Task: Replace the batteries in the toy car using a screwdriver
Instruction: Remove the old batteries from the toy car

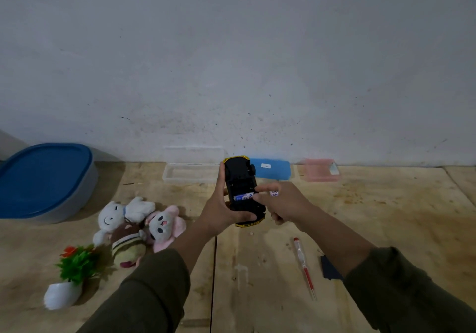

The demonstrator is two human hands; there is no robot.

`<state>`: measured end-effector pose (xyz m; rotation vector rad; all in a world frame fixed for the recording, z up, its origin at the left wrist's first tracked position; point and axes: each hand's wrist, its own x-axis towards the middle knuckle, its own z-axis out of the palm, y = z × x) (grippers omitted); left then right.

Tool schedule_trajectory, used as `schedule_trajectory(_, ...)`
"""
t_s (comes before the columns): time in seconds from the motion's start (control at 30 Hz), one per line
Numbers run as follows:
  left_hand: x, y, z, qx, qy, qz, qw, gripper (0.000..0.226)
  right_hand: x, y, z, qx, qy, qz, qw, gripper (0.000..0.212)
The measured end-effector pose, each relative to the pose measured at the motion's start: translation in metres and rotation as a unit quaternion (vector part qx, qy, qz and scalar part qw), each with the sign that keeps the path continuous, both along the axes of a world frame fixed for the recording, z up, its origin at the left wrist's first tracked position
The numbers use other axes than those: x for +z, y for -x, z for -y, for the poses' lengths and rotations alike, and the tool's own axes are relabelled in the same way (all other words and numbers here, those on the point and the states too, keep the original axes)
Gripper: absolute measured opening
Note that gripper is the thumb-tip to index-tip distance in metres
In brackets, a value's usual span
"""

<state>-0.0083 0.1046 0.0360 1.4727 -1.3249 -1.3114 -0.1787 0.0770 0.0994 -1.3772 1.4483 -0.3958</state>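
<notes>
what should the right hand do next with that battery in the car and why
Probably press the battery fully down into the open compartment. The left hand holds the toy car belly-up, and the right hand has fingertips on the battery's end, which seems not quite seated. The screwdriver lies idle on the table, so closing up comes later.

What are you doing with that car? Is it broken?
A person is changing the toy car's batteries. The left hand holds the yellow and black toy car upside down above the wooden table. The right hand fingers touch a blue battery lying in the open battery slot. The screwdriver with the red handle lies on the table, not in use. Some plush toys sit off to the left.
</notes>
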Motion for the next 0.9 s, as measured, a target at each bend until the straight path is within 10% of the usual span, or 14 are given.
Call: schedule_trajectory(0.9,-0.004,0.001,0.009,0.012,0.012,0.024,1.000,0.137,0.013,-0.009,0.019,-0.114,-0.219,0.094,0.964,0.011)
